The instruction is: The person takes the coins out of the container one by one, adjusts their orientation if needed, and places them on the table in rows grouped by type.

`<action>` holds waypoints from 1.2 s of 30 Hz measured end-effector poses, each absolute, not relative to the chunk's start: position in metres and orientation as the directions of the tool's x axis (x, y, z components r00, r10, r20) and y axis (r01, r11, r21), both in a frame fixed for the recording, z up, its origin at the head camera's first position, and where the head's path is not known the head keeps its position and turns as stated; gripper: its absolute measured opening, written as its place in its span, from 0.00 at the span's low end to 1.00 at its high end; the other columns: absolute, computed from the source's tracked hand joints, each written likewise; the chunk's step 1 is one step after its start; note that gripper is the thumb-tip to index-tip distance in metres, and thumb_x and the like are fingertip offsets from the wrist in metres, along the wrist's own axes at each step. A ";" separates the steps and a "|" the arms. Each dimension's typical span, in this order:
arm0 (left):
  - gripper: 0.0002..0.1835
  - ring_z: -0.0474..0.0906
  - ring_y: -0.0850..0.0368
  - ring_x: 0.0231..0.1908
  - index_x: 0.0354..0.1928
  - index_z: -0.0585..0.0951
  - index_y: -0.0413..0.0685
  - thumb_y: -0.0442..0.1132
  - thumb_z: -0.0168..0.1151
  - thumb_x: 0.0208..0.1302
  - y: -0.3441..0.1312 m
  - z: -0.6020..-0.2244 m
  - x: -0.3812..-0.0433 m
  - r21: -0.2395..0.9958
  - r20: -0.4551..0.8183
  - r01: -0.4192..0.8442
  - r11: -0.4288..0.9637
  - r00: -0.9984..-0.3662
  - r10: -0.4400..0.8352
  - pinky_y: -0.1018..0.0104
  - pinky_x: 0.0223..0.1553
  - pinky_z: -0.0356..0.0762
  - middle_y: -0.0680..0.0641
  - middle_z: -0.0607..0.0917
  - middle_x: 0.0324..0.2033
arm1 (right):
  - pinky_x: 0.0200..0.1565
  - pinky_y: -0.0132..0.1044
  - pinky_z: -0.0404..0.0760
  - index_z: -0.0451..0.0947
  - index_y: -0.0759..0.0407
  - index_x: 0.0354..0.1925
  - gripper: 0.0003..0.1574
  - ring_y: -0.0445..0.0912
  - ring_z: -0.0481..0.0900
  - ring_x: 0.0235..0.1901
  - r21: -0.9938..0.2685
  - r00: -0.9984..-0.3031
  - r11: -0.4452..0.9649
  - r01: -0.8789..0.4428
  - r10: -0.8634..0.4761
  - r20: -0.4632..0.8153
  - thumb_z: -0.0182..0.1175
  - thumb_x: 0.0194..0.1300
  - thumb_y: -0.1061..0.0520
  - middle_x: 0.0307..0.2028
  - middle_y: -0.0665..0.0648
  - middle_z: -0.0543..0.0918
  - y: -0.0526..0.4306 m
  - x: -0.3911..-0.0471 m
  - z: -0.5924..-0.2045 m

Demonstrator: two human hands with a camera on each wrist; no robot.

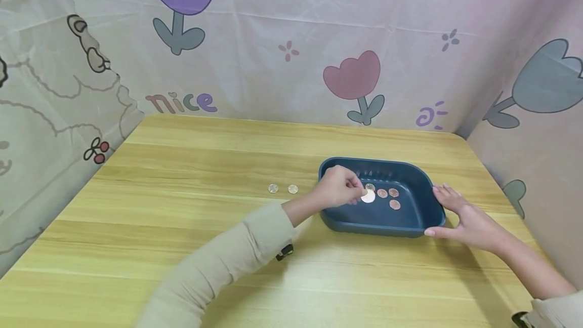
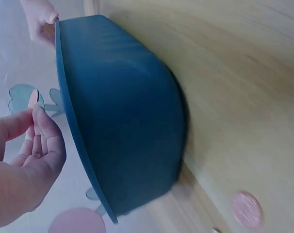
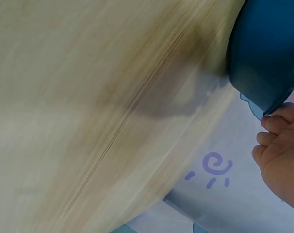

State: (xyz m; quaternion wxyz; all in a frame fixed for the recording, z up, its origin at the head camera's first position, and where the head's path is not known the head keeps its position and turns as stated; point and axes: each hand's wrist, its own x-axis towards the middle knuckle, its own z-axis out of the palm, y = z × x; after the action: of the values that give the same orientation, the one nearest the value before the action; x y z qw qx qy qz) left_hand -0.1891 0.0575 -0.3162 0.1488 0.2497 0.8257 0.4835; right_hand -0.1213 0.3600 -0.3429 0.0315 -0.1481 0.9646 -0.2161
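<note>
A dark blue plastic basin (image 1: 373,230) stands on the table, with several coins (image 1: 394,205) lying flat on its floor. Above those coins my left hand (image 1: 339,186) pinches one shiny coin (image 1: 368,196) between thumb and fingertips. That same coin (image 2: 34,99) appears nearly edge-on in the left wrist view, over the basin's open side. My right hand (image 1: 471,224) holds the basin's right end, thumb near the front corner and fingers at the rim. From the right wrist view, bent fingers of the right hand (image 3: 285,145) touch the rim.
Two more coins, a left one (image 1: 273,188) and a right one (image 1: 293,189), lie on the wooden table (image 1: 182,191) left of the basin. Patterned cloth (image 1: 273,65) hangs behind the table and along both sides.
</note>
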 end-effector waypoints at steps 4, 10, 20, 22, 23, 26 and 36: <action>0.08 0.84 0.45 0.28 0.29 0.81 0.32 0.32 0.61 0.59 0.042 -0.318 -0.191 0.901 -0.002 0.226 0.371 -0.852 0.524 0.69 0.27 0.82 0.37 0.85 0.25 | 0.56 0.73 0.49 0.47 0.72 0.68 0.64 0.69 0.40 0.69 -0.429 -0.952 0.859 -0.280 -0.306 0.010 0.71 0.47 0.44 0.67 0.78 0.50 0.360 -0.122 -0.343; 0.07 0.83 0.41 0.31 0.30 0.81 0.32 0.33 0.61 0.60 0.020 -0.323 -0.192 0.920 -0.029 0.159 0.357 -0.882 0.470 0.61 0.32 0.83 0.37 0.85 0.26 | 0.57 0.73 0.49 0.47 0.72 0.68 0.64 0.69 0.40 0.69 -0.430 -0.951 0.858 -0.281 -0.308 0.006 0.71 0.47 0.44 0.67 0.78 0.49 0.360 -0.122 -0.343; 0.06 0.76 0.62 0.20 0.29 0.81 0.33 0.31 0.62 0.58 -0.011 -0.330 -0.187 0.934 -0.058 0.094 0.344 -0.911 0.408 0.65 0.30 0.82 0.42 0.82 0.20 | 0.56 0.73 0.50 0.48 0.74 0.68 0.65 0.70 0.40 0.68 -0.425 -0.951 0.860 -0.283 -0.310 0.005 0.71 0.47 0.44 0.66 0.79 0.50 0.360 -0.122 -0.343; 0.06 0.77 0.60 0.21 0.29 0.81 0.33 0.32 0.62 0.58 -0.020 -0.333 -0.186 0.930 -0.070 0.085 0.358 -0.914 0.399 0.67 0.30 0.81 0.40 0.83 0.22 | 0.57 0.73 0.49 0.48 0.74 0.68 0.65 0.70 0.40 0.68 -0.424 -0.950 0.860 -0.284 -0.311 0.005 0.71 0.47 0.44 0.66 0.79 0.50 0.360 -0.122 -0.342; 0.07 0.77 0.61 0.21 0.29 0.81 0.34 0.34 0.63 0.58 -0.025 -0.335 -0.186 0.923 -0.072 0.087 0.374 -0.918 0.390 0.68 0.29 0.80 0.41 0.83 0.22 | 0.57 0.73 0.49 0.48 0.74 0.68 0.64 0.70 0.40 0.68 -0.424 -0.950 0.860 -0.283 -0.311 0.004 0.71 0.47 0.44 0.66 0.79 0.50 0.360 -0.122 -0.342; 0.09 0.76 0.62 0.21 0.29 0.81 0.35 0.37 0.64 0.58 -0.039 -0.339 -0.185 0.908 -0.086 0.071 0.413 -0.933 0.349 0.69 0.28 0.79 0.43 0.83 0.22 | 0.57 0.73 0.49 0.48 0.74 0.68 0.64 0.70 0.40 0.68 -0.425 -0.951 0.861 -0.280 -0.311 -0.002 0.71 0.47 0.44 0.66 0.79 0.50 0.359 -0.122 -0.341; 0.09 0.75 0.62 0.20 0.26 0.81 0.37 0.36 0.62 0.59 -0.083 -0.356 -0.183 0.860 -0.117 0.038 0.509 -0.956 0.268 0.72 0.25 0.76 0.44 0.83 0.21 | 0.60 0.71 0.45 0.48 0.74 0.68 0.63 0.69 0.39 0.69 -0.435 -0.948 0.852 -0.289 -0.318 0.007 0.70 0.48 0.45 0.66 0.79 0.50 0.361 -0.122 -0.343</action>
State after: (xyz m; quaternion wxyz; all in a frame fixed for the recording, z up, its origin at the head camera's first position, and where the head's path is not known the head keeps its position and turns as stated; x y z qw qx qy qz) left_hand -0.1828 -0.0831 -0.3563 0.1180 0.0887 0.8607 0.4873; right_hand -0.1220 0.3612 -0.3426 0.0327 -0.1579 0.9618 -0.2210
